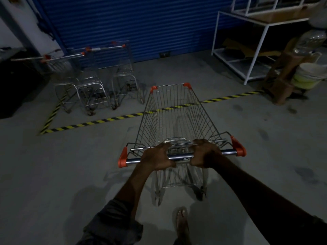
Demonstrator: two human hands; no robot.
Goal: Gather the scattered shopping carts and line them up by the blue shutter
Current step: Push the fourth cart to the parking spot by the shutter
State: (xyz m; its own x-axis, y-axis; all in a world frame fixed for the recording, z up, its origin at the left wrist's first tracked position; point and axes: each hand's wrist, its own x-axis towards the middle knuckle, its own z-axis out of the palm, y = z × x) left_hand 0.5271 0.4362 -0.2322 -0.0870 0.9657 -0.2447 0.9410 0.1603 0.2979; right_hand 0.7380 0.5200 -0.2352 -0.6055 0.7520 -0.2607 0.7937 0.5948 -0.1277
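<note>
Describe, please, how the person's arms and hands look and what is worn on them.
The left hand and the right hand are bare: no gloves, no ring or watch visible in the dim light. The left sleeve is dark cloth, bunched up near the elbow. The right sleeve, also dark, shows only at the picture's edge.

Left hand [156, 155] and right hand [203, 153] both grip the handlebar [180, 157] of an empty wire shopping cart [174, 117], which straddles the yellow-black floor tape [99, 122]. Three parked carts [92, 78] stand side by side against the blue shutter [134, 23]. White metal rack [254, 50] at right.
</note>
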